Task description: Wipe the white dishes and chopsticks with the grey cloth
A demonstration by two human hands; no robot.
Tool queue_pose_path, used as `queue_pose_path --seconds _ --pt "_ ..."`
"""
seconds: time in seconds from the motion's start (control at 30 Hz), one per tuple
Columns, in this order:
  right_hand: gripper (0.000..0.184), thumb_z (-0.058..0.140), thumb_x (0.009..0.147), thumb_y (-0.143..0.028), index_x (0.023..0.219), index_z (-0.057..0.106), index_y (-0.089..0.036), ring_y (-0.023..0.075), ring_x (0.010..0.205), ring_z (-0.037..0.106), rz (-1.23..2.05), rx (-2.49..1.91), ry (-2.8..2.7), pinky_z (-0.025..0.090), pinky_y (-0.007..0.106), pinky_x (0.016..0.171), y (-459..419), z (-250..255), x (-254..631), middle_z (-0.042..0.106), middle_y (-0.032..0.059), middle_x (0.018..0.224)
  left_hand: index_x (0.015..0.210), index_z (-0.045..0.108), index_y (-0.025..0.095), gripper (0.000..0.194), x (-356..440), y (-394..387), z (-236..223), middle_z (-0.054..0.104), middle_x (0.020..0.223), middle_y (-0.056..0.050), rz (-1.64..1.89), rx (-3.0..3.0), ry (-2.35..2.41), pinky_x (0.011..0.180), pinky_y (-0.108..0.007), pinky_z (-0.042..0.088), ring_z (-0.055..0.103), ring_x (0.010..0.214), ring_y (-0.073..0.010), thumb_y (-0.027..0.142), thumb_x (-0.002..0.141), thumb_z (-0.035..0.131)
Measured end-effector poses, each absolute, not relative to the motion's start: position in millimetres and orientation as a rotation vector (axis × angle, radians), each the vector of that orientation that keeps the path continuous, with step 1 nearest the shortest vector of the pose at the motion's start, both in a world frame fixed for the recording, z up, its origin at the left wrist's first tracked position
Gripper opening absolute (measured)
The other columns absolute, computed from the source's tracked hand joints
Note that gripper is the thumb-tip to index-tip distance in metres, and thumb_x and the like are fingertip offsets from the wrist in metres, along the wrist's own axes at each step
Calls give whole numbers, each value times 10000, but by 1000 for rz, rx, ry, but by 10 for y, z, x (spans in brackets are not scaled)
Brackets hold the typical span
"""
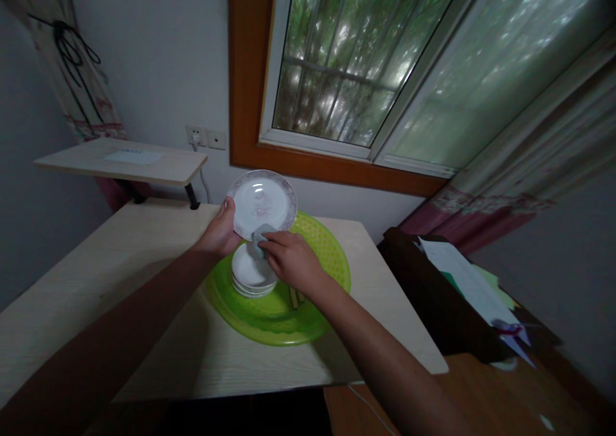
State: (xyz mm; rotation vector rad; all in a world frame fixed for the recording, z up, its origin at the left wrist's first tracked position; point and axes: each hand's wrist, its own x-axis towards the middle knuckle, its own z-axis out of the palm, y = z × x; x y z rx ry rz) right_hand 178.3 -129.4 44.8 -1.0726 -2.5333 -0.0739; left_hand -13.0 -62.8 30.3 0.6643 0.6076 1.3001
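Note:
My left hand (224, 228) grips the left rim of a white plate (262, 199) with a faded pattern round its edge, tilted so its face shows. Pinched in my right hand (293, 259) is a greyish-blue cloth (261, 238), which lies against the plate's lower edge. Below them a short stack of small white dishes (251, 270) sits in a bright green round basket (283, 333). Some yellowish sticks (294, 297), perhaps chopsticks, lie in the basket, partly hidden by my right forearm.
The basket stands on a pale wooden table (158, 352). A raised shelf (125, 167) with a sheet of paper is at the back left. Behind are a wall socket (196, 134) and a window (366, 70). Papers (462, 276) lie on a dark piece of furniture to the right.

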Motion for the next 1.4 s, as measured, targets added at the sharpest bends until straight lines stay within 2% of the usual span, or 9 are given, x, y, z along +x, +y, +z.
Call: queue_pose_path --seconds 0.13,0.3,0.4,0.57,0.73,0.83,1.07,1.27,1.4 --pt "280 548 966 -215 1217 669 -193 257 1164 590 -229 -1185 -2505 462 412 978 -1204 464 1973 673 104 1268 1471 383 290 505 -197 -616 290 653 1330 -108 1435 672 669 1001 -417 528 642 1187 -235 458 998 442" --pt "343 519 977 -197 1301 626 -165 290 1302 498 -388 -1256 -2438 415 453 1079 -1075 418 2142 616 113 1368 1446 391 274 457 -217 -624 240 621 1367 -112 1388 693 701 1027 -434 523 635 1199 -226 421 1015 420" --pt "357 506 980 -194 1317 620 -163 303 1340 462 -404 -1269 -2407 412 479 1090 -1079 363 2124 604 117 1388 1443 377 285 451 -183 -653 257 614 1380 -104 1415 676 709 1026 -430 528 630 1213 -222 414 1014 425" --pt "350 493 999 -261 1296 650 -167 277 1269 526 -225 -1111 -2453 427 456 1105 -1177 250 1915 651 113 1315 1394 441 255 409 -100 -710 353 621 1372 -116 1468 629 744 1016 -417 537 623 1228 -238 409 1017 411" --pt "393 467 1018 -317 1364 597 -184 228 1231 566 29 -897 -2453 458 409 1087 -1283 262 1713 620 110 1348 1343 498 218 385 -46 -740 383 652 1327 -120 1500 655 703 1019 -419 534 620 1232 -243 404 1024 387" --pt "399 455 1025 -336 1355 605 -171 226 1230 573 61 -879 -2460 460 397 1084 -1298 296 1701 620 114 1348 1327 510 208 377 -50 -726 360 659 1312 -124 1506 673 678 1041 -429 517 615 1241 -244 396 1026 385" --pt "364 470 1019 -311 1291 658 -158 249 1205 598 -83 -1060 -2462 465 406 1082 -1165 324 1974 651 113 1313 1361 491 245 396 -116 -685 309 648 1336 -109 1499 658 706 1043 -426 513 606 1250 -244 423 1015 413" --pt "373 482 1008 -280 1315 636 -136 301 1300 534 -334 -1202 -2414 391 477 1144 -1069 357 2134 609 136 1380 1379 475 281 407 -96 -743 300 646 1341 -97 1435 653 732 1022 -437 524 616 1236 -242 440 1008 421" --pt "378 491 1005 -290 1314 630 -123 309 1323 507 -312 -1215 -2406 380 487 1149 -1141 326 2007 603 153 1378 1386 455 264 405 -53 -759 326 635 1358 -102 1473 630 730 1018 -434 527 625 1219 -233 424 1022 381"
